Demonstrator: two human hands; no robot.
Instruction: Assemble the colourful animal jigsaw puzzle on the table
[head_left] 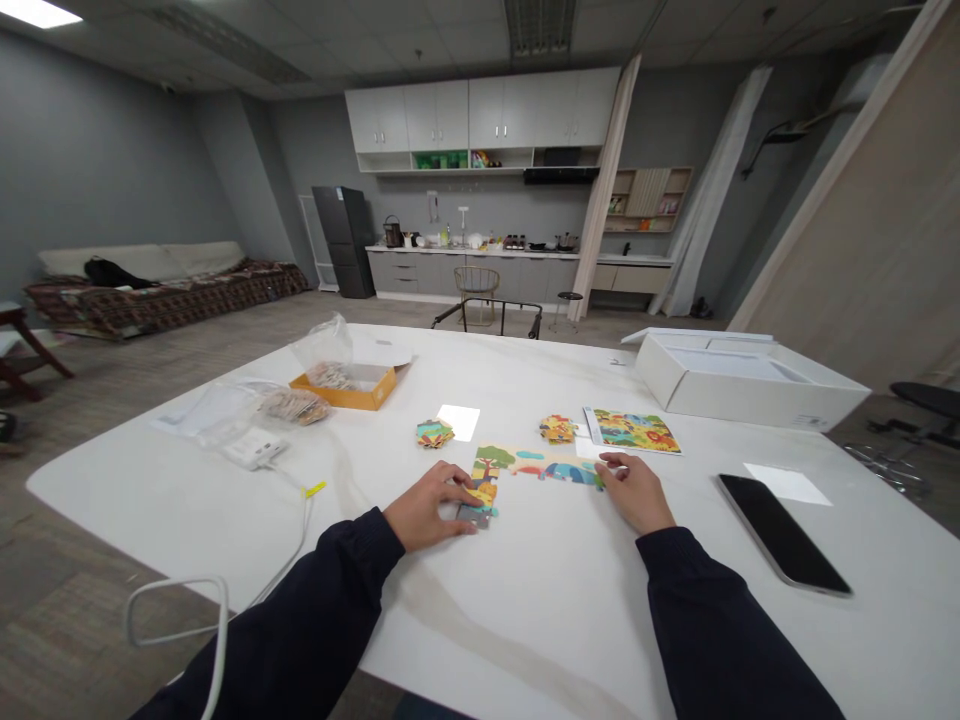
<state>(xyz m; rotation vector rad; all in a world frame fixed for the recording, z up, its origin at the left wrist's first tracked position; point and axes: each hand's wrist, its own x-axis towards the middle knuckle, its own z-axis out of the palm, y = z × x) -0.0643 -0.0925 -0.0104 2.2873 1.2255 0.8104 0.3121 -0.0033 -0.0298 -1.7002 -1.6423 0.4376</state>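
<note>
A partly joined jigsaw puzzle lies on the white table, its pieces forming a top row and a left column. My left hand rests against the left column, thumb and fingers apart, its fingertips on the lower pieces. At the right end of the top row, my right hand has its thumb and fingers closed around the end puzzle piece, which they partly cover. Beyond the puzzle are two loose piles, a left pile of pieces and a right pile of pieces. A colourful picture card lies beside the right pile.
A black phone lies right of my right hand. Behind it stands a white box. To the left are an orange box, bagged pieces and a white power strip, whose cable runs past my left sleeve.
</note>
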